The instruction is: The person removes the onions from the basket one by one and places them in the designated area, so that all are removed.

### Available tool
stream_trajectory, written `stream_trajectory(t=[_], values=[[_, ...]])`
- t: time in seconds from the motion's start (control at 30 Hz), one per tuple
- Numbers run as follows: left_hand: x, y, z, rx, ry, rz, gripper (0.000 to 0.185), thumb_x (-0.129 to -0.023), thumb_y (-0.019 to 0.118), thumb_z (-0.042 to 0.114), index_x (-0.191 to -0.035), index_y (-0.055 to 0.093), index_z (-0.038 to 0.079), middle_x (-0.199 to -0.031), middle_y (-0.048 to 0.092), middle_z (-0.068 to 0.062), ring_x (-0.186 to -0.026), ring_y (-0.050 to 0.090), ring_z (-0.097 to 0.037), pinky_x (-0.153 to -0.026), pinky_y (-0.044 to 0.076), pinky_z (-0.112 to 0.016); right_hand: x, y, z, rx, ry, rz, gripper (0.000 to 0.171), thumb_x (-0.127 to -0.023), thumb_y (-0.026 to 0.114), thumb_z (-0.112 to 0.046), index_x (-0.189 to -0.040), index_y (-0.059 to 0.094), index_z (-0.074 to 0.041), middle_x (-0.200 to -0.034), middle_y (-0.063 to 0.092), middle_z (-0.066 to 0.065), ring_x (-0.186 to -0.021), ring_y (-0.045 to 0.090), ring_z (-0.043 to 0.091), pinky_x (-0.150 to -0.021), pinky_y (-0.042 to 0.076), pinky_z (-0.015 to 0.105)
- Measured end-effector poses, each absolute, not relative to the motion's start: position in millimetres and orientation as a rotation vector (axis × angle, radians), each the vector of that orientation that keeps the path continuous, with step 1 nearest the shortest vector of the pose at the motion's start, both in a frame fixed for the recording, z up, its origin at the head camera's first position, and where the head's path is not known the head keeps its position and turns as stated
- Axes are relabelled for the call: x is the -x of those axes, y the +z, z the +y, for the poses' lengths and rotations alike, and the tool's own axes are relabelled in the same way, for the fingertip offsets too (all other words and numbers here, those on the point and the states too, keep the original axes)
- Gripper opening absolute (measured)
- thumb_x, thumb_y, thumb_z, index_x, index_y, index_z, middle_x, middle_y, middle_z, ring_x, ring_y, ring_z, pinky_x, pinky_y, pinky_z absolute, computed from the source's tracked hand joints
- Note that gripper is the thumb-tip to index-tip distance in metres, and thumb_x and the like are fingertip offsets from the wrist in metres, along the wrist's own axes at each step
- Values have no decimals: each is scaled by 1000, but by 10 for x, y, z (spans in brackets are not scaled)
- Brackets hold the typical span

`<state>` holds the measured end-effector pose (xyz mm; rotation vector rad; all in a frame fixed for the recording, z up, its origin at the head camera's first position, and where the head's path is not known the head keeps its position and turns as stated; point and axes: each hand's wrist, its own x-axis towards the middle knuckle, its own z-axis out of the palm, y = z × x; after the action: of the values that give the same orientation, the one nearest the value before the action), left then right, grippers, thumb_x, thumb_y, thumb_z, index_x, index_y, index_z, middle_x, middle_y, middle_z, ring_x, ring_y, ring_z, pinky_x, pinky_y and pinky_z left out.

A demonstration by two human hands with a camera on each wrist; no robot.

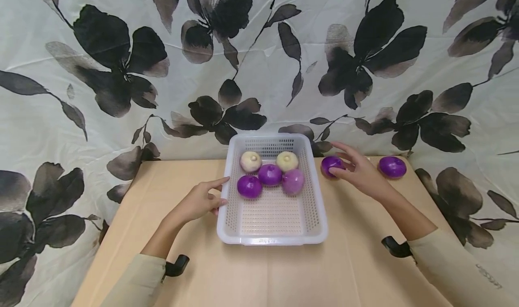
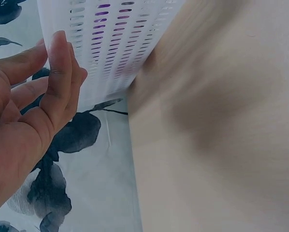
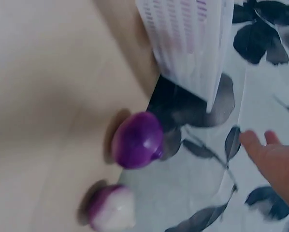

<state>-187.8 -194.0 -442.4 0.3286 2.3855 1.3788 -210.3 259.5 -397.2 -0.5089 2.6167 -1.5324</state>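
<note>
A white perforated plastic basket (image 1: 271, 240) holds several onions: a purple onion (image 1: 249, 186) at the left, another purple onion (image 1: 269, 175), a paler purple onion (image 1: 293, 181) and two whitish onions, one of them the white onion (image 1: 251, 162). My left hand (image 1: 201, 201) touches the basket's left side with thumb and fingertips. Right of the basket, my right hand (image 1: 360, 171) hovers over a purple onion (image 1: 332, 166); the right wrist view shows the fingers apart from the onions. Another purple onion (image 1: 392, 167) lies farther right; its pale side shows in the right wrist view.
The tan tabletop (image 1: 259, 275) extends in front of the basket and to both sides. Behind its back edge hangs a white cloth (image 1: 284, 99) with dark flowers. Both loose onions lie near that edge.
</note>
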Motion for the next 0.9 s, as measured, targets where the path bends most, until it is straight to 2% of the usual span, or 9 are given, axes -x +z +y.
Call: stream_trajectory(t=[0.1, 0.17, 0.33, 0.4, 0.67, 0.9], values=[[1877, -4405, -1937, -332, 1383, 2380, 68, -96, 69, -1, -157, 40, 2, -131, 55, -28, -61, 66, -17, -67, 63, -53, 2181, -3976, 2422, 612, -1453, 2637, 73, -96, 73, -11, -159, 36, -9, -162, 36, 19, -142, 45, 45, -113, 43, 61], [1872, -4398, -1937, -331, 1384, 2378, 68, -96, 69, -1, -157, 40, 2, -130, 55, -28, -61, 66, -17, -67, 63, -52, 2235, -3973, 2309, 647, -1420, 2628, 73, -95, 75, -12, -158, 38, -10, -160, 38, 19, -140, 47, 45, -113, 43, 62], [1861, -4400, -1944, -327, 1386, 2371, 68, -96, 68, -1, -158, 40, 2, -130, 55, -27, -61, 66, -17, -67, 63, -53, 2343, -3958, 2040, 682, -1355, 2551, 74, -94, 78, -19, -157, 40, -6, -162, 38, 17, -147, 40, 45, -122, 33, 60], [1860, -4407, -1948, -327, 1388, 2371, 68, -96, 68, -1, -157, 40, 2, -129, 55, -28, -61, 66, -17, -67, 63, -52, 2380, -3951, 1945, 715, -1310, 2537, 73, -93, 78, -19, -155, 41, -4, -161, 40, 17, -147, 41, 44, -123, 32, 58], [1845, -4437, -1958, -368, 1423, 2349, 66, -97, 68, -1, -156, 39, -2, -130, 54, -31, -64, 66, -16, -63, 64, -45, 2538, -4030, 1686, 827, -986, 2687, 64, -88, 82, -19, -144, 56, -3, -142, 60, 20, -129, 58, 42, -106, 51, 57], [1823, -4413, -1945, -331, 1405, 2380, 66, -96, 68, 0, -156, 41, 1, -131, 55, -29, -62, 65, -15, -60, 63, -35, 2681, -4062, 1512, 887, -693, 2632, 56, -91, 79, -19, -139, 59, 1, -137, 62, 24, -127, 60, 39, -107, 51, 53]])
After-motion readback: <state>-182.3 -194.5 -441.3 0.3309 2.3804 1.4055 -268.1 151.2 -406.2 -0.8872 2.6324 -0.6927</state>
